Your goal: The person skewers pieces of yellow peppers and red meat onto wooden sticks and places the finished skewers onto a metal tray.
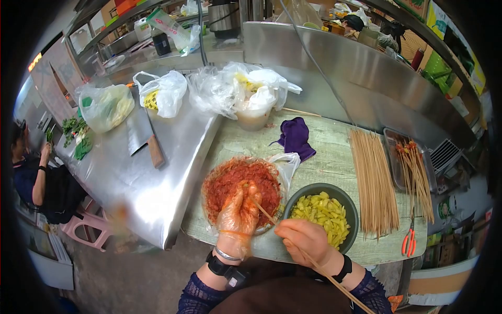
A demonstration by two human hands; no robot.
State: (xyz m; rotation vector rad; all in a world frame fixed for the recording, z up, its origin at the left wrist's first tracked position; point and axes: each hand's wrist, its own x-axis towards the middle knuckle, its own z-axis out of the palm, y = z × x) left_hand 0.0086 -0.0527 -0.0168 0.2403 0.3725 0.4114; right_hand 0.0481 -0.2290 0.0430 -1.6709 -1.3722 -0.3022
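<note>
Left hand (240, 212), plastic-gloved, pinches a bamboo skewer's (266, 213) tip over red marinated meat (222, 183), center of frame | right hand (303, 239), bare, grips the skewer shaft, lower center | bowl of green pickled peppers (321, 212) just beside, right of center

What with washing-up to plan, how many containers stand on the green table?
4: a bowl of red mixture, front left; a dark bowl of yellow-green pieces beside it; a metal tray with skewers, far right; a tub at the back. Plastic bags there may hide more.
</note>
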